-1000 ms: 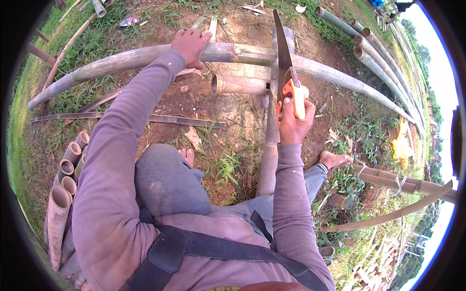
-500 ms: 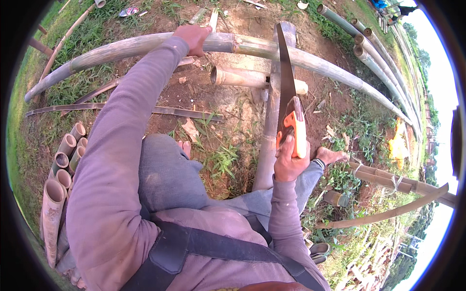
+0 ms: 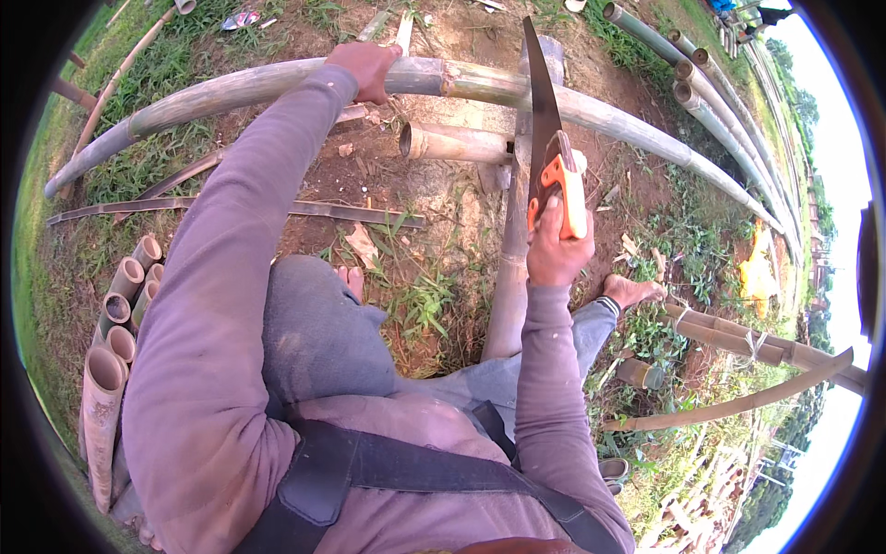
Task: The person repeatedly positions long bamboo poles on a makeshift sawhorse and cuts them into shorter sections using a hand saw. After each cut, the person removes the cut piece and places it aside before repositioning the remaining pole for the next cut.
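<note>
A long bamboo pole [image 3: 637,127] lies crosswise over an upright-running bamboo support [image 3: 506,309]. My left hand [image 3: 367,68] is wrapped over the pole, left of the support, gripping it. In my right hand [image 3: 559,242] is the orange handle of a hand saw [image 3: 544,106]. Its dark blade points away from me and crosses the pole near where pole and support meet. Whether the teeth touch the bamboo cannot be made out. A short bamboo piece [image 3: 457,145] passes crosswise at the support, nearer to me than the pole.
Several cut bamboo tubes [image 3: 104,369] are stacked at the left. Long bamboo poles [image 3: 729,125] lie at the far right. A split bamboo strip [image 3: 355,213] rests on the ground ahead. At right are a tied bamboo rail [image 3: 729,334], a curved strip [image 3: 738,406] and a yellow-orange bag [image 3: 759,277].
My right hand has pushed the saw forward, away from me, so the blade reaches farther past the pole. My left hand keeps its hold on the pole.
</note>
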Motion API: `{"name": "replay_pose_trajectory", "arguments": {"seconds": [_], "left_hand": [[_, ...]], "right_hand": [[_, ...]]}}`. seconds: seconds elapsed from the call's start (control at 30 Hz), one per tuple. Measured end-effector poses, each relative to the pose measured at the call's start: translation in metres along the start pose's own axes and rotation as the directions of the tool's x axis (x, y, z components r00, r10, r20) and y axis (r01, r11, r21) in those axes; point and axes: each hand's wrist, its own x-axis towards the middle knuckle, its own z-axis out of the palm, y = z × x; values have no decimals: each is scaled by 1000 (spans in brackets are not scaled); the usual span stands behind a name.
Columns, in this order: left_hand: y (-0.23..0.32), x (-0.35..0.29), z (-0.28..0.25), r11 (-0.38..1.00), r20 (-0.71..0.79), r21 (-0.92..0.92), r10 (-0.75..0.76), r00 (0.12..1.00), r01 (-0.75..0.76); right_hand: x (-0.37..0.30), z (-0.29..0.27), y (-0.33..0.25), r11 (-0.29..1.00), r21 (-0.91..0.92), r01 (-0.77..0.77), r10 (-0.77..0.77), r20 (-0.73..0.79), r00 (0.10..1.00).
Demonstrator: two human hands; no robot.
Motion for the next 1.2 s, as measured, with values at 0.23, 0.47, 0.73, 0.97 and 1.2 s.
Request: {"name": "replay_pose_trajectory", "arguments": {"seconds": [0.23, 0.47, 0.73, 0.97, 1.2], "left_hand": [[4, -6, -1, 999, -22, 40, 0, 1000, 1], [6, 3, -9, 1000, 1, -20, 20, 1000, -20], [2, 2, -7, 999, -3, 47, -2, 1000, 2], [-2, 2, -15, 999, 22, 43, -12, 1000, 11], [6, -1, 0, 999, -48, 37, -7, 999, 8]], "right_hand": [[-78, -41, -8, 999, -33, -33, 31, -59, 998], [48, 30, 1, 998, -17, 66, -66, -26, 997], [-108, -57, -9, 999, -43, 5, -8, -49, 999], [84, 54, -10, 995, -47, 82, -81, 35, 996], [82, 53, -29, 993, 100, 58, -61, 30, 998]]}}
